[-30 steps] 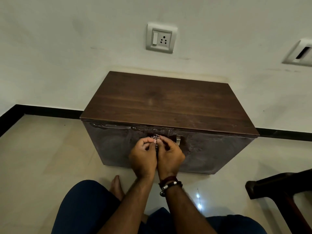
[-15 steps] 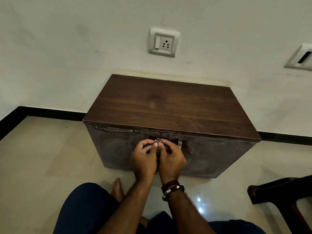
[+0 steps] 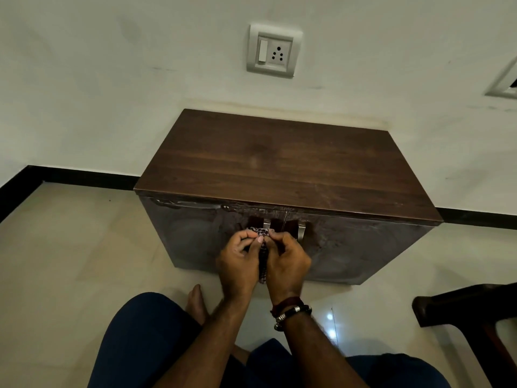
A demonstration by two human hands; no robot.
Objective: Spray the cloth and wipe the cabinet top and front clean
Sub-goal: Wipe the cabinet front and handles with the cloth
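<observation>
Down at the bottom, two knees in dark blue trousers point(image 3: 145, 343) frame the view, and a bare foot point(image 3: 196, 302) rests on the pale tiled floor point(image 3: 70, 261) between them. Both forearms reach forward from here, the right wrist wearing a beaded bracelet point(image 3: 291, 313). Off to the right edge, the dark wooden arm of a chair point(image 3: 464, 306) pokes in.

Now the hands: the left hand point(image 3: 237, 264) and the right hand point(image 3: 288, 261) sit pressed close together, knuckle to knuckle, each with fingers curled and pinching the cloth point(image 3: 262, 233). That cloth is a small patterned bundle, bunched up between the fingertips, with a strip of it hanging down in the narrow gap between the two palms. Most of it is hidden by the hands.

Just beyond, the cloth is held right in front of the cabinet front point(image 3: 349, 247), level with the two metal handles point(image 3: 301, 232) at the middle where the doors meet. Whether it touches the door, I cannot tell. The front looks smeared and streaky, with a wet-looking trail under the top edge at the left.

Above that, the cabinet top point(image 3: 279, 163) is a dark wood-grain slab. Behind it runs a black skirting point(image 3: 89, 179), then the white wall with a switch-and-socket plate point(image 3: 274, 50).
</observation>
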